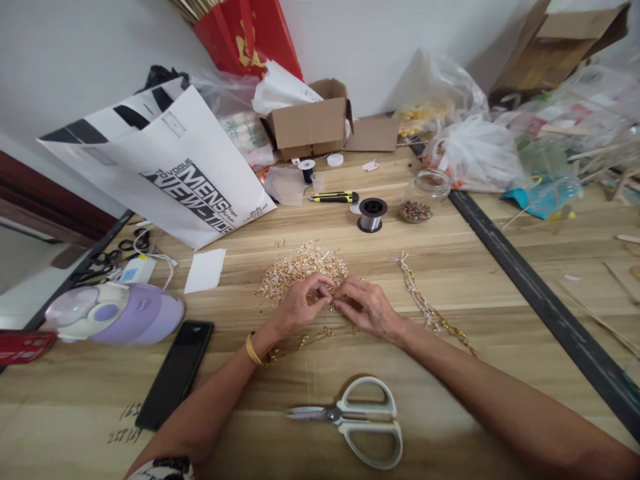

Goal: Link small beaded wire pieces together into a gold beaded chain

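My left hand (304, 301) and my right hand (369, 308) meet fingertip to fingertip at the near edge of a pile of small gold and clear beads (295, 270). Thumb and forefinger are pinched together on each hand. Whatever lies between them is tiny and mostly hidden by the fingers. Beneath both hands a thin gold beaded chain (313, 339) curves across the table, from my left wrist to under my right hand. Thicker gold and clear chains (425, 307) lie to the right. White-handled scissors (370, 423) rest closer to me, blades pointing left.
Behind the pile are a spool of wire (371, 215), a yellow-black utility knife (333, 197) and a glass jar (425, 197) with beads. A phone (175, 375), a purple bottle (145, 313) and a white paper bag (200, 167) stand or lie left. A black strip (540, 303) crosses the right side.
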The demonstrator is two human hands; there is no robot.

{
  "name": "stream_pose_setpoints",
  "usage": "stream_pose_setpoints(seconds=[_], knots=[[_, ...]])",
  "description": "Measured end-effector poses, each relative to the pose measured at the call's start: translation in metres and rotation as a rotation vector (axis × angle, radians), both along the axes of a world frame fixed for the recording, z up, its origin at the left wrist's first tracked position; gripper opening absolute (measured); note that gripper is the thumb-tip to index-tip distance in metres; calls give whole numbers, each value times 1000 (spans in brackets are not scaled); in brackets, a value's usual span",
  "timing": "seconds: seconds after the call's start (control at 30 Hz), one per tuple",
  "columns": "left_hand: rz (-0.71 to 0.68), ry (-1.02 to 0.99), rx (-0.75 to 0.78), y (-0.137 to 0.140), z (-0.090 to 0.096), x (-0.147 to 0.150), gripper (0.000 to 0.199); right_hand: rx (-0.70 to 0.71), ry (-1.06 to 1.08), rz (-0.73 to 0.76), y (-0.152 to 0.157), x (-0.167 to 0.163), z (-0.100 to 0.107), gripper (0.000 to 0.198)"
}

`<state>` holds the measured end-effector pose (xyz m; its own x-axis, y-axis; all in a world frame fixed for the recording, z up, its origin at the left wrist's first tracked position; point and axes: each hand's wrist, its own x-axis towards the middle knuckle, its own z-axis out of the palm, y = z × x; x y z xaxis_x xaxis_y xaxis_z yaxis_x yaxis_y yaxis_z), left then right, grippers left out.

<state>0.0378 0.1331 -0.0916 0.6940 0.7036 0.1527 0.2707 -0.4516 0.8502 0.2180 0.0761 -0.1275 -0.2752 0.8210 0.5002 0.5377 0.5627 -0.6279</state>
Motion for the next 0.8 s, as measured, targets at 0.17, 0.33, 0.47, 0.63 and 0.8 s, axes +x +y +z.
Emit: stream_pose_setpoints(seconds=[0.17, 0.33, 0.47, 0.63, 0.8], knots=[[14, -11, -12, 1, -1, -1, 20, 9, 10, -18, -1, -1, 2, 3], [32, -41, 30, 3, -3, -4, 20, 46, -17, -50, -3, -2, -2, 14], [13, -60, 57, 3, -2, -5, 21, 69, -52, -57, -4, -3, -5, 24], [-16, -33, 51, 0, 1, -3, 22, 111, -24, -47, -4, -4, -2, 22], [-32, -55, 63, 1, -2, -2, 27, 159, 23, -7, -5, -4, 2, 15]])
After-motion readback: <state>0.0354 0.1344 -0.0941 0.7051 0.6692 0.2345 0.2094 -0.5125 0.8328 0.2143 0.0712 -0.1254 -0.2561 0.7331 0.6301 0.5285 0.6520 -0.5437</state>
